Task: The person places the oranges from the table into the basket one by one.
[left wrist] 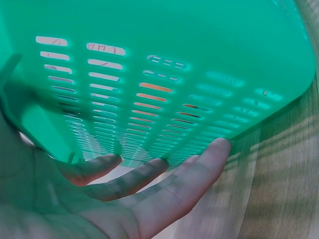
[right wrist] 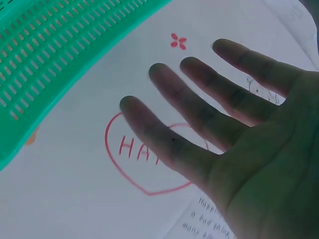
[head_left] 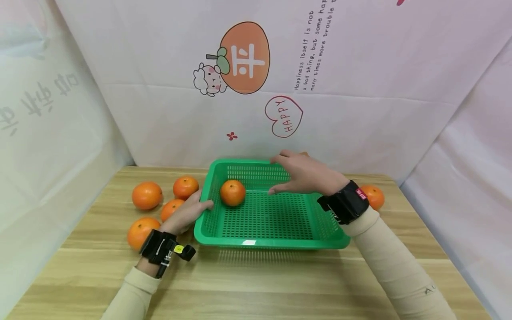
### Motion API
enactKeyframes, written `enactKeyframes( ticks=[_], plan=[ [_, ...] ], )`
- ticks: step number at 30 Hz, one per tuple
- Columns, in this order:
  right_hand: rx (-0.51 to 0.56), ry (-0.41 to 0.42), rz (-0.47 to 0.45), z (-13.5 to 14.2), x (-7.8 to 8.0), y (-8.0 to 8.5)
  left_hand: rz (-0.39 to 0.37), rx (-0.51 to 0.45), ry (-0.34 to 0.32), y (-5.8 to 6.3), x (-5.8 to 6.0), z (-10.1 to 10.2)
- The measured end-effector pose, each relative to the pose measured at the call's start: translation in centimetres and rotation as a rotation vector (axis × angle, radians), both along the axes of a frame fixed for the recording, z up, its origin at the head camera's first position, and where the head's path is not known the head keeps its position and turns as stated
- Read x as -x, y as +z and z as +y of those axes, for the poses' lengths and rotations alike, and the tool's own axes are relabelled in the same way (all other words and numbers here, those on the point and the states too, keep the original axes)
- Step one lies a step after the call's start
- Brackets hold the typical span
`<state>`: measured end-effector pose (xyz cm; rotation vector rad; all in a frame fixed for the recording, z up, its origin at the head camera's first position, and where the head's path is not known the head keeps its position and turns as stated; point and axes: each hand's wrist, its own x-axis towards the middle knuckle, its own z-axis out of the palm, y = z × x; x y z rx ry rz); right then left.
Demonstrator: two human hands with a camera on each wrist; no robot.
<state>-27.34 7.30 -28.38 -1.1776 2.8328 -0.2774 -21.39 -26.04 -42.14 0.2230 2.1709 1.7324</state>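
Note:
A green plastic basket (head_left: 272, 243) with slotted walls stands on the table, and one orange mandarin (head_left: 233, 193) lies inside at its left. My left hand (head_left: 187, 215) holds the basket's left side, thumb over the rim and fingers (left wrist: 184, 191) along the outside of the slotted wall. Above the basket's right half is my right hand (head_left: 306, 172), holding nothing. Its fingers (right wrist: 192, 107) are straight and spread in the right wrist view, with the basket at upper left.
Several mandarins (head_left: 147, 195) lie left of the basket, some close to my left hand. Another mandarin (head_left: 373, 196) sits at the right, partly hidden by my right wrist. A white printed cloth (head_left: 168, 124) hangs behind the wooden table (head_left: 248, 289).

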Motion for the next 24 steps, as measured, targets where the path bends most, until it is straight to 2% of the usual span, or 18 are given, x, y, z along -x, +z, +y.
enactKeyframes(
  ticks=[5, 12, 18, 24],
  plan=[
    [0.053, -0.04, -0.057, 2.3, -1.1, 0.3, 0.001, 0.009, 0.01, -0.2, 0.0, 0.2],
    [0.12, -0.06, -0.033, 4.8, -2.4, 0.8, 0.009, 0.009, 0.011, 0.0, 0.1, 0.0],
    [0.149, -0.156, -0.054, 7.2, -3.0, 0.3, -0.007, 0.013, 0.006, 0.1, 0.2, 0.1],
    [0.243, -0.265, -0.043, 11.0, -3.4, -0.7, -0.013, -0.011, 0.006, -0.3, 0.0, 0.5]
  ],
)
